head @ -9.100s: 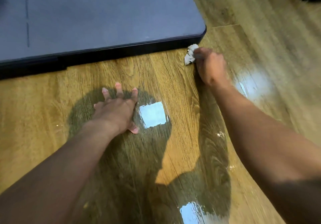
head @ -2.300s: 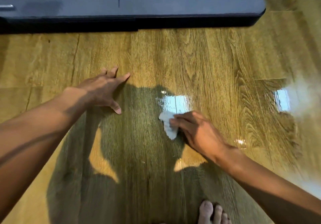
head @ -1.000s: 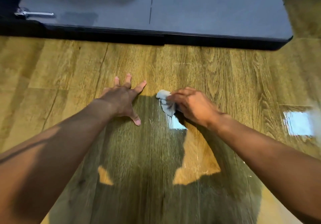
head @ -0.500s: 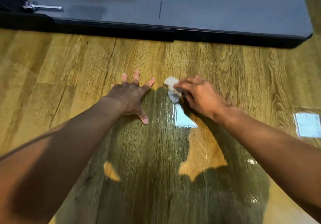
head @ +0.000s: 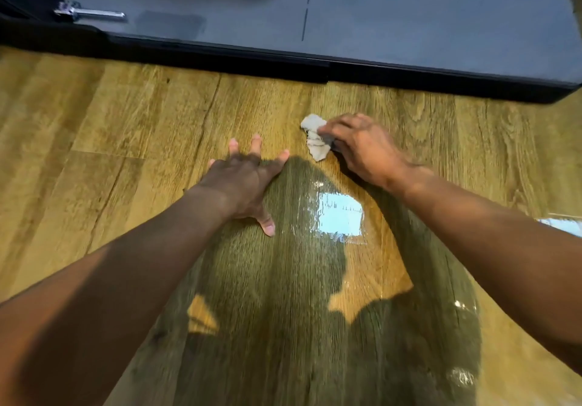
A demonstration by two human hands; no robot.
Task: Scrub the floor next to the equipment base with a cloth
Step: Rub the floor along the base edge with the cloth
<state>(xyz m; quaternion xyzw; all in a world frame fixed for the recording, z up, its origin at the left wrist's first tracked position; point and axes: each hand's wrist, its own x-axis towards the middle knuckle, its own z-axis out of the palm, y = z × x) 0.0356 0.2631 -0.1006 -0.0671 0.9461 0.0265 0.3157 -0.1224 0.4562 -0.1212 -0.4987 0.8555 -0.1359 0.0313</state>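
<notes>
White cloth (head: 315,138): a small, crumpled, greyish-white wad is lying on the floor, near the front edge of the dark base but apart from it, just ahead and to the right of the left hand's fingertips.
Right hand (head: 362,150): is bearing down on the right side of the cloth, fingers curled over it and gripping it against the boards. The part under the fingers is hidden, and the left half is sticking out.
Left hand (head: 242,182): is lying flat on the floor, fingers straight and spread, thumb out to the side, holding nothing. It seems to be bracing the person's weight.
Equipment base (head: 409,21): a low, dark grey platform with a black rim is running across the top of the view. A silver metal pin (head: 89,13) is lying on it at the far left.
Wooden floor (head: 126,122): glossy wood-grain planks are reflecting a bright patch of light (head: 340,216) just behind the hands, and the person's shadow is falling across the nearer boards.
Handling: the cloth is looking soft, light and limp, so it is likely bunching up rather than spreading. On boards this shiny it could be sliding out from under loose fingertips. Whether it is damp cannot be told.
Where to hold: probably best gathering the wad under the fingers and palm from above, at its middle, not pinching one edge.
</notes>
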